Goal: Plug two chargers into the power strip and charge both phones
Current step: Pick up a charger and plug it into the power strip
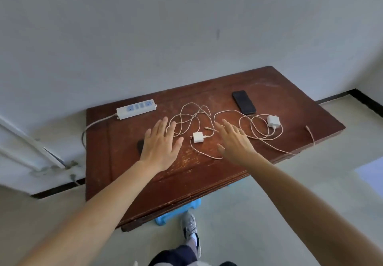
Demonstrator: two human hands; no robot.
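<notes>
Chargers lie unplugged on the brown wooden table [207, 183]: a small white charger [198, 137] at the middle between both hands, a larger white charger [273, 121] to the right, their pale cables [192, 118] looped and tangled between. The white power strip [136, 109] sits at the far left, a black phone [243, 102] far right. The left hand [160, 148] and right hand [235, 141] hover flat, fingers spread, holding nothing. A dark object [141, 146], likely the second phone, is mostly hidden under the left hand. A blue stool [176, 214] peeks from below.
</notes>
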